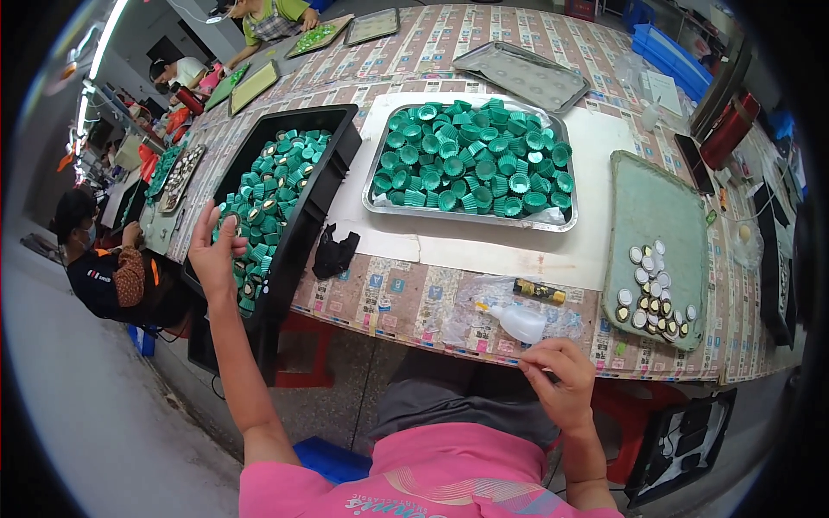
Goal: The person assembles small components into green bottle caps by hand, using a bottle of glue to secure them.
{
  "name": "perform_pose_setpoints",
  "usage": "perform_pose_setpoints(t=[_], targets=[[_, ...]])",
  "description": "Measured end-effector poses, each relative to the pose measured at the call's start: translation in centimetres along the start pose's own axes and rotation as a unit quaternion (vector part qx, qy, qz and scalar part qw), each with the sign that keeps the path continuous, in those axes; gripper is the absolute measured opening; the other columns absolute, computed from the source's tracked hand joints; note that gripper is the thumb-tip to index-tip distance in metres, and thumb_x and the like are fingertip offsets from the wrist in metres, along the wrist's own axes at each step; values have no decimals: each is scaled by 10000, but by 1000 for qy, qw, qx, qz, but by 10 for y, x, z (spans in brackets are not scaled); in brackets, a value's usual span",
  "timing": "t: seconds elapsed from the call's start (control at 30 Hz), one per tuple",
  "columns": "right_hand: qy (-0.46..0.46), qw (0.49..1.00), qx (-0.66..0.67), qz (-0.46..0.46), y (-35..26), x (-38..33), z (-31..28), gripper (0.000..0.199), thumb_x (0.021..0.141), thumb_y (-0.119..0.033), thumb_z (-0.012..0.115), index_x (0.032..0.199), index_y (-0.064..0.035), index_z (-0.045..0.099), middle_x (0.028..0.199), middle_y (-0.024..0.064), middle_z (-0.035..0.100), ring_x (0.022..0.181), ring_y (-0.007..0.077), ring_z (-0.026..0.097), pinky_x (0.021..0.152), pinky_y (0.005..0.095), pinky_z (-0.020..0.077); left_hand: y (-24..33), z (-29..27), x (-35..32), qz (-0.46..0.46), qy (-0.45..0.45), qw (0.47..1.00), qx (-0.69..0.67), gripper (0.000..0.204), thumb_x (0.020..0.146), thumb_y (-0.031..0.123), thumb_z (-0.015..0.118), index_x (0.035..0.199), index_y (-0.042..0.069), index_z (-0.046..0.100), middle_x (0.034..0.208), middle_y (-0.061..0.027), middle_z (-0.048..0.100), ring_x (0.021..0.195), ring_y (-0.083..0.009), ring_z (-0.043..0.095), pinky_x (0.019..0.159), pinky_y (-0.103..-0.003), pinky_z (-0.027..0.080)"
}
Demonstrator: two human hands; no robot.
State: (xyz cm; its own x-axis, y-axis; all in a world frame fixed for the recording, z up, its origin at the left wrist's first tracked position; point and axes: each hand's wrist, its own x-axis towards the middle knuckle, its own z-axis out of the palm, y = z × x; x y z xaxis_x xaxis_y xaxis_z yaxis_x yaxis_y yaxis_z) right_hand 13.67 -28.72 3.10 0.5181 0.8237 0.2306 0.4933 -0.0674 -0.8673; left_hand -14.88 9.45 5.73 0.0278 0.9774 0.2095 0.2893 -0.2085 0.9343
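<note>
My left hand [216, 255] is raised over a long black crate [344, 142], its fingers stretched and apart. Under it the crate is filled with green pleated cups [289, 173], several of them showing pale or gold round discs. My right hand [563, 378] is at the table's front edge, thumb and fingertips drawn together; what they hold, if anything, is too small to make out. Nearest to it is a white squeeze bottle [521, 323] with a yellow tip, lying on clear plastic film. A dark and gold tube [540, 291] lies just behind the bottle.
A metal tray [566, 226] heaped with green cups [471, 160] stands mid-table. At right, a pale green tray [661, 203] bears white and gold discs [656, 293]. Black cloth [334, 252] lies beside the crate. Co-workers [104, 259] sit at the left and far side.
</note>
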Motion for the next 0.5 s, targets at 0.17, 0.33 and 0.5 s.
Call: perform_pose_setpoints(t=[0.17,0.33,0.5], targets=[[39,992,-116,-35,19,21,-1,232,722,14,720,946,-27,675,894,102,622,813,269,593,699,352,477,12,26,-29,-80,-39,982,-166,376,896,81,622,1258,48,526,906,-1,518,661,-51,495,570,-208,443],[20,973,-227,-29,38,36,10,317,758,-99,722,1054,-23,638,992,122,604,915,314,540,790,402,437,22,94,-115,-157,-329,858,-362,335,827,-45,611,1092,85,452,1007,-42,471,894,-135,520,781,-284,503],[-68,976,-204,26,44,36,14,368,699,-144,784,1010,-18,632,933,136,595,879,324,554,766,396,448,-2,132,-166,-330,-401,658,-545,279,871,68,668,1060,65,463,1096,-96,552,1087,-226,570,929,-324,519]])
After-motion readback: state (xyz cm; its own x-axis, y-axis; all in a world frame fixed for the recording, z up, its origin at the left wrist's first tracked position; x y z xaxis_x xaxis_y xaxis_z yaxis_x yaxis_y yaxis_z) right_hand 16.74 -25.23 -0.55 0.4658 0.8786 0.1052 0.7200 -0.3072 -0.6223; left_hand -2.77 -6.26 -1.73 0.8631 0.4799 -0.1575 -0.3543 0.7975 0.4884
